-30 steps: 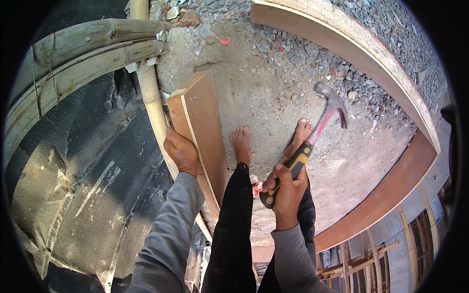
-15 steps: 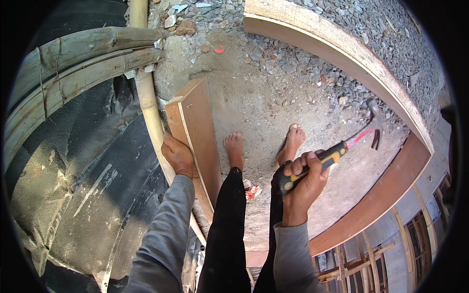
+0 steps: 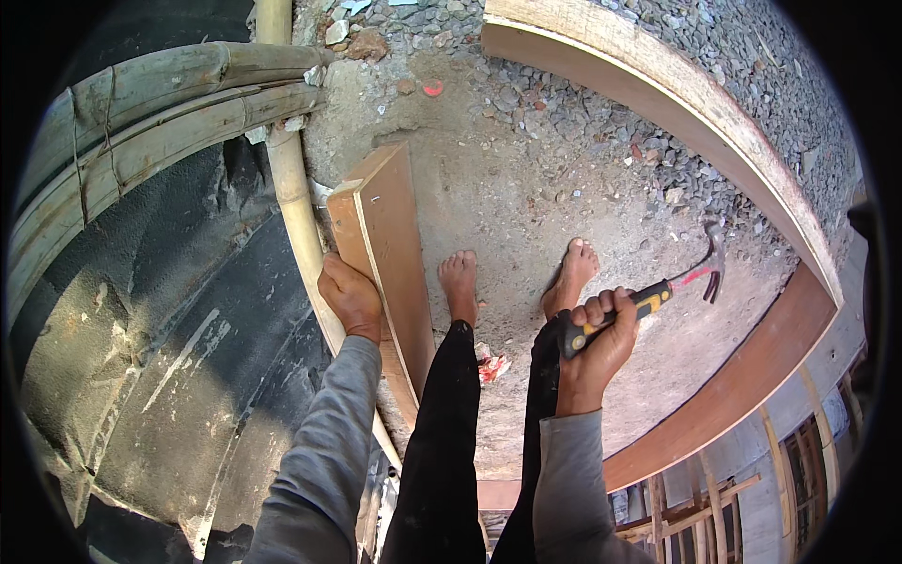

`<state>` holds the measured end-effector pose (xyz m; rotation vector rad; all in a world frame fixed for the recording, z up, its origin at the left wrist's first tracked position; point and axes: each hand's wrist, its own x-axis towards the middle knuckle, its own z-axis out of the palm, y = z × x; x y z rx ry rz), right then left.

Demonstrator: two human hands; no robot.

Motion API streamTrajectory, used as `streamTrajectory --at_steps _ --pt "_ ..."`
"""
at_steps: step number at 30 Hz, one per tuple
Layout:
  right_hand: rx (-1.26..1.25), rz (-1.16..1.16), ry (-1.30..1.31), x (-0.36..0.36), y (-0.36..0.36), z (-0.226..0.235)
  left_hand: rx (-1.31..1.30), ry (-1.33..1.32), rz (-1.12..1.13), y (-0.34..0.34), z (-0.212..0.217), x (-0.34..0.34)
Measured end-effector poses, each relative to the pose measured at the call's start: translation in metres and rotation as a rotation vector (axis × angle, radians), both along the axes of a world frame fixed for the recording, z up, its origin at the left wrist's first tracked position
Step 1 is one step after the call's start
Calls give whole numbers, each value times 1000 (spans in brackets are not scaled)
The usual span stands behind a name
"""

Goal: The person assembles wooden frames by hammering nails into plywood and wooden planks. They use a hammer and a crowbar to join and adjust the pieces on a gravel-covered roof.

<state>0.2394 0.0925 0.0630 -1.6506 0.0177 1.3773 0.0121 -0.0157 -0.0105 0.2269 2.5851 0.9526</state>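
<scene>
My right hand (image 3: 606, 343) is wrapped round the black and yellow grip of a claw hammer (image 3: 648, 299). The hammer points to the right, its metal head well apart from any wood. My left hand (image 3: 351, 297) grips the left edge of a wooden board piece (image 3: 396, 249), a plywood face with a timber edge, left of my legs. Its fingers are partly hidden by the wood. Near the top of that board a nail (image 3: 375, 199) sticks out of its face.
Long plywood-faced boards (image 3: 658, 89) curve along the right side, with grey gravel (image 3: 799, 75) beyond. At the left lie a bamboo pole (image 3: 293, 188), tied bamboo lengths (image 3: 178, 80) and dark sheeting (image 3: 216, 329). My bare feet (image 3: 571, 273) stand on sandy ground between the boards.
My right hand has lowered the hammer slightly and shifted a little right. My left hand stays on the board, and the whole view has moved slightly.
</scene>
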Motion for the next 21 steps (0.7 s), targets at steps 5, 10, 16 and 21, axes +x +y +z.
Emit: streamTrajectory --at_steps 5,10,16,21 --pt "-172 321 228 -40 -40 9 -42 -4 98 -1 -2 -4" --pt "-440 954 318 -15 -38 23 -53 16 1 -6 -6 -6" --pt "-82 -99 70 -31 -2 -1 62 12 30 -7 -8 -2" --pt "-309 741 266 -49 -58 25 -29 48 22 -8 -6 5"
